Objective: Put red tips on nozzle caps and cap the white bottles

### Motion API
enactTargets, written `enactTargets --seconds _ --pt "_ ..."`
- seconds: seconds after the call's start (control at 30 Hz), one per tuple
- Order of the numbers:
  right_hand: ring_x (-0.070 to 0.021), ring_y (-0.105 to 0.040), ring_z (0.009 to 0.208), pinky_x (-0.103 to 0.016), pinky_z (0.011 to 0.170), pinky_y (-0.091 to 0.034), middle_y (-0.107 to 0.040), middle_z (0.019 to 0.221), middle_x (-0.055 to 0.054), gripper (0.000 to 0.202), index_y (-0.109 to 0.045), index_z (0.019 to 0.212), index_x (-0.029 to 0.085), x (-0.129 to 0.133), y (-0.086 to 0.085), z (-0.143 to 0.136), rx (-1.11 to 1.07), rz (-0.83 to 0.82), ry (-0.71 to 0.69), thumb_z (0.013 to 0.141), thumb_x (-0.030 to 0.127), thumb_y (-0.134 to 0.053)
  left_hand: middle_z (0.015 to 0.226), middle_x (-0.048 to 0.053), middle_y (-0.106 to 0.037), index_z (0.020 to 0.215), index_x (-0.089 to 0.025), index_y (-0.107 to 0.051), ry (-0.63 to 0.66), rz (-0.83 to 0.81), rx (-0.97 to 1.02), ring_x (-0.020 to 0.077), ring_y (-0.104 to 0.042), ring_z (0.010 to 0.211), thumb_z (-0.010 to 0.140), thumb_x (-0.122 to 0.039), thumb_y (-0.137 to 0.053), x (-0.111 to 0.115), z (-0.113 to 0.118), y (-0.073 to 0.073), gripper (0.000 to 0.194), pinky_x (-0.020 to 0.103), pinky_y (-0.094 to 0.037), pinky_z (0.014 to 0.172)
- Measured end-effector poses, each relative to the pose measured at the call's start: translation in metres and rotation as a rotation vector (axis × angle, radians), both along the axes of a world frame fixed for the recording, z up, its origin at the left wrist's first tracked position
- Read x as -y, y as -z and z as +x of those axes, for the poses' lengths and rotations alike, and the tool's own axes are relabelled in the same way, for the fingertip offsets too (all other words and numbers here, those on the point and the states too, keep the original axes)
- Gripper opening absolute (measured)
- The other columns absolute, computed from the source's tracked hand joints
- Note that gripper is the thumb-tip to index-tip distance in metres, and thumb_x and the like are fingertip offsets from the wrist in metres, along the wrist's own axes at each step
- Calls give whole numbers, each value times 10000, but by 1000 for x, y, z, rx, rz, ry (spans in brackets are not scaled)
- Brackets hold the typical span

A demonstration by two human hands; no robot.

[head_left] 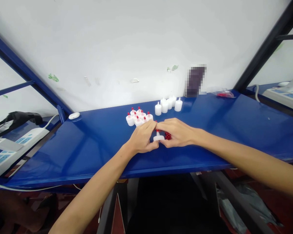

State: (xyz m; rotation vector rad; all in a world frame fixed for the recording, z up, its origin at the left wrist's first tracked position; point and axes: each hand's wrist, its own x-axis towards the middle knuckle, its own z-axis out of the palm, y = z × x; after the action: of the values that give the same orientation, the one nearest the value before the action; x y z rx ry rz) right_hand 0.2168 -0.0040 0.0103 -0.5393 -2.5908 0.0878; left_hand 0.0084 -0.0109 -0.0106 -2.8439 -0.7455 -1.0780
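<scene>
Over a blue table (95, 143), the left hand (144, 136) and right hand (177, 131) together grip a red-tipped nozzle (158, 138) near the middle; farther away, red-tipped nozzles (138, 123) stand left of plain white nozzles (164, 108).

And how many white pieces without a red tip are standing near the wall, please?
5 visible, in one cluster. From left to right: leftmost piece, second piece, third piece, fourth piece farther back, rightmost piece. They overlap, so another may be hidden.
</scene>
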Motion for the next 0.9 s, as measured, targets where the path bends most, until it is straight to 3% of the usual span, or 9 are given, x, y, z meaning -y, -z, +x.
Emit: enactTargets --seconds 0.17,0.3,0.4,0.53,0.7,0.9 --pt "-153 -452 628 -285 611 -348 -577 770 -12 238 -534 991 184 -1 -5 2 -7 -102 -30 882 395 -543 847 63 -597 946 -187 -484 -47 -9 13 203 -549 716 846 -422 -475 -1 -2 0 256 322 -439 619" --pt "-147 -500 693 -282 669 -401 -586 852 -23 265 -528 1020 188 -3 -6 4 -150 -240 -117 981 439 -457 826 18 -618 1096 -182 -522 -134 -38 40 175 -584 702 785 -342 -570 -1 -1 1 353 285 -444 630" --pt "-124 -487 653 -267 651 -392 -555 776 4 258 -527 914 191 -7 -3 4 -295 -302 -22 1029 373 -385 723 -39 -566 1180 -188 -512 -216 -59 88 122 -540 598 807 -275 -565 0 1 2 387 233 -401 569" --pt "-123 -484 631 -268 618 -371 -571 743 10 217 -555 913 188 -19 3 3 -419 -296 175 1004 358 -457 662 -77 -490 1216 -192 -501 -313 -23 251 78 -467 516 852 -214 -532 2 2 1 366 190 -367 526" --pt "-127 -485 621 -275 612 -345 -578 718 9 182 -586 880 187 -34 10 4 -345 -201 319 956 348 -546 602 -83 -462 1055 -186 -568 -249 112 337 70 -454 487 852 -133 -489 2 1 0 224 193 -380 539" --pt "-134 -507 631 -273 605 -326 -604 714 3 203 -628 914 189 -36 13 1 -228 -198 359 955 374 -555 672 -26 -614 900 -168 -600 -113 37 136 87 -521 535 870 -128 -480 3 2 0 130 214 -395 561"
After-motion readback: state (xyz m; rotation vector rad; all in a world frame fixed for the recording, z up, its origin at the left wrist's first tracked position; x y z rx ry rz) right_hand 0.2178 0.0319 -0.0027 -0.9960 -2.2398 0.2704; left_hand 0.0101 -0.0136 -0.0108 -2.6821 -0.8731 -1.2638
